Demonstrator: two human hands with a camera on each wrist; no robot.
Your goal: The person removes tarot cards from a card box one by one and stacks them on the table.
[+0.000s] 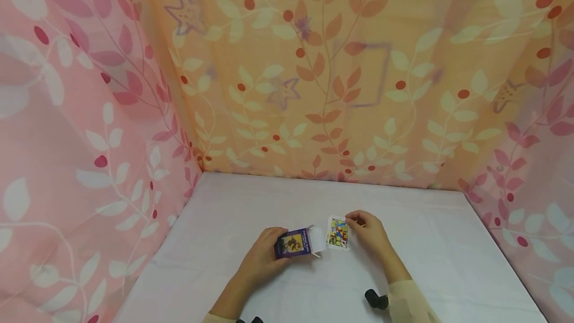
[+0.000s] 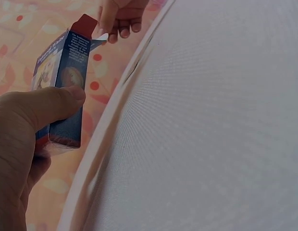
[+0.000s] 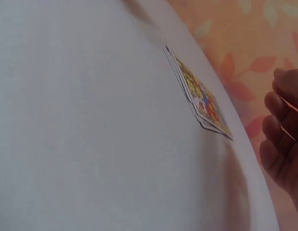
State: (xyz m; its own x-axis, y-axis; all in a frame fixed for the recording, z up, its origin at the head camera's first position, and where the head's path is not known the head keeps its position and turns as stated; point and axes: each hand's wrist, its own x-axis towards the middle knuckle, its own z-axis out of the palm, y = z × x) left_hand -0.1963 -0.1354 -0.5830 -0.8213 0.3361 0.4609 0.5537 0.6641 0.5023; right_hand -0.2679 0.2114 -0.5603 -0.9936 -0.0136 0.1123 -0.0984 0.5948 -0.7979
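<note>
Item 1: illustrated cards [image 1: 338, 233], a small stack lying flat on the white table, picture side up, its edges slightly uneven. It sits just beyond the open end of the box, which I take to be a handy spot between the two hands.

Item 2: purple-blue card box [image 1: 292, 243], lettered on the front, its end flaps spread toward the cards. I read the grip as chosen to leave that mouth unobstructed. I cannot tell whether its underside meets the table.

Item 3: left hand [image 1: 262, 255], curled round the closed end of the box, thumb along the near narrow side and fingers at the far one; a firm, narrow hold that probably steadies it.

Item 4: right hand [image 1: 371, 231], fingers loosely bent. From the head camera it overlaps the far right corner of the stack; from its own wrist camera I see it apart from the cards, gripping nothing.

Item 5: white table [image 1: 430, 243], a plain surface on which the card faces show up well.

Item 6: pale sleeve [image 1: 410, 298] at the right forearm, black fitting [image 1: 375, 299] beside it.

Item 7: leaf-patterned curtains [image 1: 278, 64], enclosing the far side and both flanks.
</note>
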